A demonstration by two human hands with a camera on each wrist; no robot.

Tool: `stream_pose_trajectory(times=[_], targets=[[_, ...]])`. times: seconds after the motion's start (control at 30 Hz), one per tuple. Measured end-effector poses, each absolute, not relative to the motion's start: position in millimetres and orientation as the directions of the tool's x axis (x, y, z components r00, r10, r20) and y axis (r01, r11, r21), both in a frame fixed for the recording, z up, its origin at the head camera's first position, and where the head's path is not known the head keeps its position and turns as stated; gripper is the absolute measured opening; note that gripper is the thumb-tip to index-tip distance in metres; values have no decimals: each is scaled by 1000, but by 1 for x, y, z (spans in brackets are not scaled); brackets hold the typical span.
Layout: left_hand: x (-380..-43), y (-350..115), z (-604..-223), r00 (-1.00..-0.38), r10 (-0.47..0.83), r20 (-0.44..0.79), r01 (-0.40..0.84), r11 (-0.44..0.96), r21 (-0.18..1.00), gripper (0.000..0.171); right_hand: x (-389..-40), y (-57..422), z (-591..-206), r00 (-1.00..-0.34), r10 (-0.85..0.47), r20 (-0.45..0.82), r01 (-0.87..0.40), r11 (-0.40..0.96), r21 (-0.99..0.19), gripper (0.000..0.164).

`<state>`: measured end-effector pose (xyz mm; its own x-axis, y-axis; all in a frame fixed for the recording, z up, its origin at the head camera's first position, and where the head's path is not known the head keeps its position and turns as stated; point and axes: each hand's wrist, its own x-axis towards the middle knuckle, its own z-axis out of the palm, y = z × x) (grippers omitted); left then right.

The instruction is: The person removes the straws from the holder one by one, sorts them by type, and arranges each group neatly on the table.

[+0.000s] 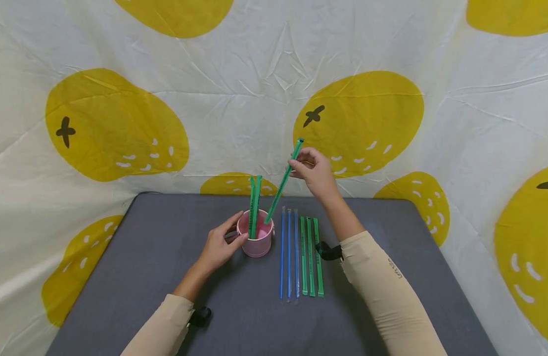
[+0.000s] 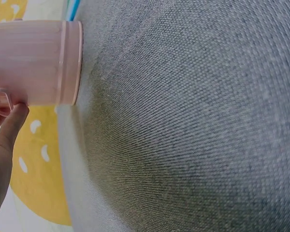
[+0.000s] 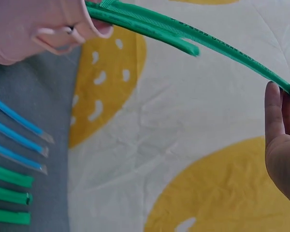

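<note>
A small pink bucket (image 1: 257,248) stands upright on the grey table. My left hand (image 1: 219,248) holds its left side, thumb at the front and fingers behind, close to a handle loop (image 2: 4,99). Two green paper-wrapped straws (image 1: 257,200) lean inside the bucket. Between thumb and fingers, my right hand (image 1: 316,173) pinches the upper part of another green wrapped straw (image 1: 283,183). That straw slants down to the left, its lower end at the bucket's mouth. In the right wrist view, the pinched straw (image 3: 227,48) extends beyond the one in the bucket.
Right of the bucket lie three blue straws in clear wrappers (image 1: 289,257), side by side. Next to them are three green wrapped straws (image 1: 310,262), under my right forearm. A white cloth with yellow fruit prints (image 1: 247,133) hangs behind the table (image 1: 167,237).
</note>
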<state>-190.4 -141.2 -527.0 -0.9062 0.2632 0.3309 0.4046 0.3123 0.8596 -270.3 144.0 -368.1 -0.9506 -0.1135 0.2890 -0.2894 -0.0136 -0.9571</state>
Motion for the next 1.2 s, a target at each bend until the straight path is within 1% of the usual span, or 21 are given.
stream_pose_trajectory(times=[0.13,0.27,0.37,0.43,0.6,0.67,0.73,1.03,1.2], targets=[[-190,-141,-526,-904,262,339,412,313,856,68,-270,160,-365,-946,-99,308,-308,-16,-951,28],[-189,-141,-525,-902,266,341,416,317,852,68,-267,176,-367,-949,-70,309,-307,-33,-951,24],[-188,-142,-525,-907,269,324,402,323,857,68,-263,189,-372,-956,-42,292,-292,-15,-956,23],[-187,-142,-525,-911,270,313,392,324,861,69,-260,196,-376,-961,-29,276,-276,5,-961,24],[-186,-144,-526,-906,272,325,404,321,856,68,-253,212,-386,-969,-6,246,-246,44,-968,34],[-185,-144,-526,-904,272,330,408,317,856,68,-249,217,-389,-972,-3,235,-234,56,-971,36],[-185,-145,-526,-902,272,335,412,317,854,67,-247,221,-393,-976,1,217,-216,70,-974,33],[-188,-145,-528,-904,268,332,409,322,854,67,-242,240,-415,-987,-9,158,-157,160,-975,34],[-187,-145,-528,-903,270,335,413,325,851,67,-237,248,-430,-993,-18,113,-114,272,-955,38]])
